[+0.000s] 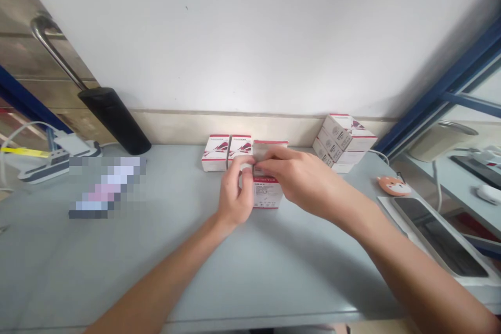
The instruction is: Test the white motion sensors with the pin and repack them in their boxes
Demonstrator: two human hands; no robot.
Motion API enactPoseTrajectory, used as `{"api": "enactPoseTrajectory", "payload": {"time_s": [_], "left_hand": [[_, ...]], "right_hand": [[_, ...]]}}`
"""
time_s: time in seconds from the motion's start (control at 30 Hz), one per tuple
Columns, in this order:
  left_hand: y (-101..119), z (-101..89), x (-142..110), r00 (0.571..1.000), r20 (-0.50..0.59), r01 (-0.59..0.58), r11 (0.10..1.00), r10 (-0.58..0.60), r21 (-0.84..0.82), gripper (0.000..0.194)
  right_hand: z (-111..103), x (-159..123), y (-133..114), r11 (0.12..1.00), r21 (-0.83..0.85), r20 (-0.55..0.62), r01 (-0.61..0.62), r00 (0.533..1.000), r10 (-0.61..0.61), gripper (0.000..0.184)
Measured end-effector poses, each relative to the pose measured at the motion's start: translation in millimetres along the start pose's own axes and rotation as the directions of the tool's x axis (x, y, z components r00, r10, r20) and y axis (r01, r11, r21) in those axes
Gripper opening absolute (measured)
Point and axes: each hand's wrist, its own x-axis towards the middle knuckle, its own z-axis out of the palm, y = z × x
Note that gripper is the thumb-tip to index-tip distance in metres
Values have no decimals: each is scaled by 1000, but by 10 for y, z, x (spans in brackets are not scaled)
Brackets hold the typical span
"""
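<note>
Carton (266,197), nr table's (219,276) far edge: R hand (299,172) fingertips bunched at top, L hand (236,195) curled alongside, grips unclear; keep base flat.

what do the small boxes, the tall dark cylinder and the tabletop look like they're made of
Small boxes: probably thin printed card, white with red edging, going by the crisp folded edges.
Black cylinder: perhaps painted metal or plastic; its dark, mostly matt surface leaves it open.
Tabletop: smooth grey-blue, softly shiny, maybe laminate or painted board, judging by the faint reflections.
</note>
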Motion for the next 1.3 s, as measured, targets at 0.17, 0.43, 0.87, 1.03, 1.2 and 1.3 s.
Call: {"api": "enactPoseTrajectory", "payload": {"time_s": [0.17,0.43,0.87,1.03,1.2,1.3], "left_hand": [[-52,-18,-8,990,53,-135,989,133,51,24],[-17,18,-67,937,248,-325,878,248,350,36],[133,147,-187,892,208,-449,733,401,512,44],[173,162,-212,888,197,-454,725,416,518,45],[163,155,-209,896,177,-437,736,407,518,45],[182,165,-202,887,157,-447,727,433,522,47]], "right_hand": [[-103,-179,371,994,100,-477,-47,874,90,32],[533,-665,1227,776,-177,37,-605,784,620,20],[-249,-528,125,972,95,-510,-216,828,234,13],[-183,-549,49,992,-95,-334,-82,941,46,22],[-99,-534,173,976,-217,-191,-28,982,-15,36],[-93,-523,167,972,-232,-175,-32,985,-9,40]]}}
